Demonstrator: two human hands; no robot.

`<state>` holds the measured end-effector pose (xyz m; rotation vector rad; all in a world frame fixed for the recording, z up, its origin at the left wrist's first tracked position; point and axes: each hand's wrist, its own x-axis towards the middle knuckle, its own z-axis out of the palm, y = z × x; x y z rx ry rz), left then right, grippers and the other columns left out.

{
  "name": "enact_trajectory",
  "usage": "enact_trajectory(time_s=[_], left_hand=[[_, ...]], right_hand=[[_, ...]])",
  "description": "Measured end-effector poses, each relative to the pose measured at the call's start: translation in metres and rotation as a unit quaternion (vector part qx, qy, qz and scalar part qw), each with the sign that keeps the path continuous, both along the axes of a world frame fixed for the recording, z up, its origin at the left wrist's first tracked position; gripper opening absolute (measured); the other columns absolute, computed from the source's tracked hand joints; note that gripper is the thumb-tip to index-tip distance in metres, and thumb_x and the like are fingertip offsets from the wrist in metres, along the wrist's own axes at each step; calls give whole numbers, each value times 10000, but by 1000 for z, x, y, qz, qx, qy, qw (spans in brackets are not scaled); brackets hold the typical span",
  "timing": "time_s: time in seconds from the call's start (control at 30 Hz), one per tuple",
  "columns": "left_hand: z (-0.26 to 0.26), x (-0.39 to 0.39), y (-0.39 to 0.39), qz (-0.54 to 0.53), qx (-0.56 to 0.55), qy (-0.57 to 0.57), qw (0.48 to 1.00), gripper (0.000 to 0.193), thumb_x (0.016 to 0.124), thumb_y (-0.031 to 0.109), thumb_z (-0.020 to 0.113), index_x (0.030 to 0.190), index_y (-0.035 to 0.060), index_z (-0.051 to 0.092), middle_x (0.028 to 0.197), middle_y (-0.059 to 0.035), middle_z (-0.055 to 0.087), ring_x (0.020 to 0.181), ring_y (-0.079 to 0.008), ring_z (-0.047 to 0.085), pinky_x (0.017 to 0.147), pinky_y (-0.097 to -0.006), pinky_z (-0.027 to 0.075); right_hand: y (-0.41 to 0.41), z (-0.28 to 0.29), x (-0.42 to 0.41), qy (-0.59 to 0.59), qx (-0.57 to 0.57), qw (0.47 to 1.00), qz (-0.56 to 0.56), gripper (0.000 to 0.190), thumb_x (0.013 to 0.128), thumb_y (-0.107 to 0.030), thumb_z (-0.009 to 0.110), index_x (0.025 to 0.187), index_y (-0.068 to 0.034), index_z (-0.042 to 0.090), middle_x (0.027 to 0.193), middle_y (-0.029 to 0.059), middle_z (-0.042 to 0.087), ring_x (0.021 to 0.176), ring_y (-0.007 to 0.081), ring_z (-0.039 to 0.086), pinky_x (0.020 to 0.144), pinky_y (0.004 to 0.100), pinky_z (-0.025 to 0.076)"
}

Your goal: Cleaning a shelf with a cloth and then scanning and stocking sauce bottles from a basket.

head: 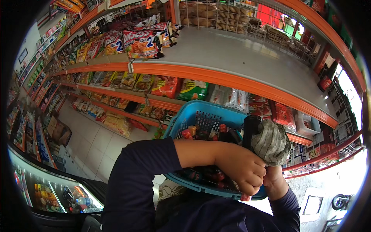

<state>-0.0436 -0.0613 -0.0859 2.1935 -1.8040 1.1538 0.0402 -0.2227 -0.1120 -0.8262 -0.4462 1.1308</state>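
Observation:
My left hand [246, 171] reaches across a blue plastic basket [203, 105], its fingers curled beside my right wrist. Whether it grips something is hidden from above. My right hand [272, 175] is mostly covered by a grey-green striped cloth [271, 142] bunched at its fingers. Against the cloth's left side is a dark cylindrical thing [250, 129], probably a bottle. A small red piece [245, 197] shows just below my left fingers. Inside the basket lie several dark bottles [216, 174], some with red caps [187, 134].
An orange-edged shelf [217, 49] holds red snack packets [142, 40] at its left. Food packets [165, 87] fill the shelf below. A glass-topped cooler with drink bottles [84, 200] stands at lower left. Wire mesh [200, 14] backs the shelf, and a tiled aisle [95, 142] runs left.

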Motion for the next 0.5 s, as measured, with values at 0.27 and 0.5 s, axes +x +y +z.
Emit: enact_trajectory(time_s=[0.27, 0.5], left_hand=[[-10, -28, -16, -17, -201, 62, 977, 147, 750, 210, 641, 832, 159, 530, 803, 33, 490, 782, -180, 529, 806, -347, 443], [-4, -32, -3, -68, -218, 130, 965, 143, 821, 219, 664, 836, 131, 553, 815, 10, 516, 803, -196, 568, 798, -379, 446]], right_hand=[[6, -8, 10, 58, 25, 996, -57, 611, 1001, -518, 452, 1429, -83, 455, 1402, 116, 539, 1260, 266, 532, 1077, 424, 432], [13, -7, 13, -9, 27, 995, -98, 679, 977, -576, 459, 1426, -67, 451, 1370, 119, 556, 1254, 253, 534, 1090, 432, 420]])
